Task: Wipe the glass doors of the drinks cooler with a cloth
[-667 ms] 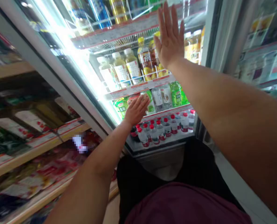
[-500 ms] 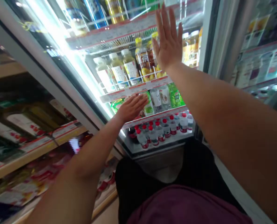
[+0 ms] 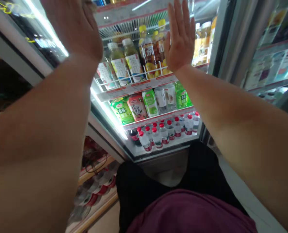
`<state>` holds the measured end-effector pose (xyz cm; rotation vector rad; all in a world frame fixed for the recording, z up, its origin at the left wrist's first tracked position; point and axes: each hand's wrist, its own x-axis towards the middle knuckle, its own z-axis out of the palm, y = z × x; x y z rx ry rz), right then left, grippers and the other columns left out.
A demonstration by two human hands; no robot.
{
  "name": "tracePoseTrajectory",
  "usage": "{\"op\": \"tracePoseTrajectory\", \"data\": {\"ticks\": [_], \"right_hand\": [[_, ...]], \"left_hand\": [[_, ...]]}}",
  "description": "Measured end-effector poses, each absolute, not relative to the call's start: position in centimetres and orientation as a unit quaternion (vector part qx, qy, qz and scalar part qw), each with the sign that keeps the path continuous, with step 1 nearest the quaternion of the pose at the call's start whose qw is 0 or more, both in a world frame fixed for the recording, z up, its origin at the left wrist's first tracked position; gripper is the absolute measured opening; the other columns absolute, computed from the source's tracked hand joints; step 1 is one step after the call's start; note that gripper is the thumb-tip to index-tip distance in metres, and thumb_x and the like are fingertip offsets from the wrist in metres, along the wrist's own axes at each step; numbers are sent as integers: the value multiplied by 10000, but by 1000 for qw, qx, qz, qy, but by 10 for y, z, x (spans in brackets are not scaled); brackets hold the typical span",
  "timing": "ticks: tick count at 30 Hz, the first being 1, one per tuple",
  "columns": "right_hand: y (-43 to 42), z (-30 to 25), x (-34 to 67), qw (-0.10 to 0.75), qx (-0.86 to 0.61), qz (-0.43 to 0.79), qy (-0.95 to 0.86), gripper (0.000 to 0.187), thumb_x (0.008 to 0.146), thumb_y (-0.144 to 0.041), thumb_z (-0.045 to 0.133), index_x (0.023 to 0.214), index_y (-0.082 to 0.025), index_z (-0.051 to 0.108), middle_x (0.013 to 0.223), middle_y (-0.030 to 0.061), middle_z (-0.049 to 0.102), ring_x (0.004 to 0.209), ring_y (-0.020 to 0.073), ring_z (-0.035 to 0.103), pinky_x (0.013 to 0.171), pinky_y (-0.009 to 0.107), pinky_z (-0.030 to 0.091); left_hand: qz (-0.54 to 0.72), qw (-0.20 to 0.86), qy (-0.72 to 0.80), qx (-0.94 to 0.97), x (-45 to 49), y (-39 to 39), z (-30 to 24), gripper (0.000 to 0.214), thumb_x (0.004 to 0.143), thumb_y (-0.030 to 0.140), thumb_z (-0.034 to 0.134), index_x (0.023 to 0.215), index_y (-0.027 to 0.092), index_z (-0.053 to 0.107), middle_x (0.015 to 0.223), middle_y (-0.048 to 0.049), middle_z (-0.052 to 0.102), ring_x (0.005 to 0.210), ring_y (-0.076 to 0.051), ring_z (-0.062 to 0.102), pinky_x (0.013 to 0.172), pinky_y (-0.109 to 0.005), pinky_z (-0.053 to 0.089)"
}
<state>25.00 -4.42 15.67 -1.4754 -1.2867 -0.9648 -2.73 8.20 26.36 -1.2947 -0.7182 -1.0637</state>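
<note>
I stand before an open drinks cooler [image 3: 155,155]. My right hand [image 3: 180,42] is raised, fingers stretched flat, palm toward the shelves, in front of yellow-capped tea bottles [image 3: 148,55]. My left hand [image 3: 76,29] is raised high at the upper left, palm forward and flat, holding nothing; its fingertips run out of the top of the picture. Below them a shelf holds green and pink juice cartons [image 3: 136,108], and the bottom shelf holds several red-capped water bottles [image 3: 165,132].
The cooler's glass door [image 3: 32,42] stands swung open at the left, brightly lit along its edge. A wooden shelf with packaged goods [image 3: 95,187] sits low at the left. Another cooler door [image 3: 267,58] is at the right.
My left hand has risen from the juice-carton shelf up to the top left, close to the camera. The right hand has stayed raised. The view has turned right.
</note>
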Motion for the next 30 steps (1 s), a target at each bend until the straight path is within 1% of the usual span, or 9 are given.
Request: {"op": "tracePoseTrajectory", "data": {"ticks": [3, 6, 8, 12, 16, 20, 24, 27, 30], "right_hand": [[-42, 156, 252, 470, -589, -394, -526, 589, 994, -147, 308, 1582, -162, 278, 1667, 17, 278, 1551, 217, 202, 1271, 406, 140], [-39, 154, 255, 481, -571, -397, -533, 572, 1005, -162, 302, 1576, -158, 279, 1664, 31, 286, 1549, 214, 207, 1274, 431, 137], [-37, 152, 256, 486, -558, -409, -534, 566, 1007, -173, 312, 1571, -150, 282, 1659, 49, 297, 1546, 226, 219, 1273, 454, 152], [-36, 151, 258, 486, -541, -432, -533, 558, 1009, -193, 330, 1563, -133, 294, 1647, 74, 321, 1535, 249, 254, 1265, 471, 207], [-36, 150, 257, 490, -544, -422, -535, 552, 1013, -198, 307, 1562, -145, 285, 1650, 61, 315, 1539, 228, 243, 1277, 479, 196], [-38, 149, 258, 497, -532, -417, -544, 564, 1005, -194, 323, 1565, -136, 284, 1655, 70, 303, 1543, 231, 227, 1280, 476, 176], [-38, 148, 257, 498, -545, -412, -534, 554, 1015, -230, 277, 1569, -223, 268, 1664, -12, 282, 1549, 167, 195, 1287, 405, 133], [-39, 149, 256, 498, -554, -389, -542, 578, 997, -201, 289, 1574, -175, 269, 1671, 15, 267, 1555, 188, 174, 1287, 422, 101], [-41, 150, 255, 502, -549, -369, -557, 591, 988, -184, 281, 1578, -155, 268, 1676, 21, 254, 1559, 194, 156, 1287, 430, 75]], "left_hand": [[-472, 613, -269, -574, -6, 72, 218, 482, 1079, 257, 272, 1553, 174, 250, 1544, 253, -319, 1401, 27, -367, 1202, -191, -131], [-468, 546, -248, -650, 4, 53, 171, 522, 1067, 258, 310, 1575, 162, 238, 1690, 74, 110, 1504, -9, -190, 1282, -307, -14], [-456, 477, -250, -709, 4, 41, 144, 537, 1061, 275, 327, 1579, 164, 240, 1662, -21, 266, 1541, -66, -79, 1295, -412, 65], [-389, 383, -236, -804, -2, 23, 93, 543, 1051, 284, 329, 1583, 195, 264, 1655, -39, 278, 1563, -165, 21, 1294, -482, 97], [-283, 381, -166, -864, -13, 13, 38, 543, 1034, 221, 336, 1577, 227, 305, 1601, -45, 388, 1537, -200, 178, 1270, -440, 224], [-222, 406, -109, -880, -23, 9, 7, 556, 1016, 168, 373, 1569, 181, 320, 1560, -79, 442, 1513, -234, 254, 1246, -431, 273], [-197, 403, -67, -891, -28, 13, 20, 555, 1010, 159, 395, 1560, 207, 340, 1548, -64, 465, 1508, -215, 279, 1242, -420, 282], [-201, 363, -70, -907, -30, 17, 54, 526, 1019, 193, 378, 1539, 269, 378, 1552, -16, 470, 1508, -177, 285, 1256, -414, 256], [-233, 330, -138, -904, -35, 24, 103, 489, 1019, 306, 407, 1507, 283, 424, 1585, 17, 424, 1528, -178, 243, 1286, -452, 162]]}}
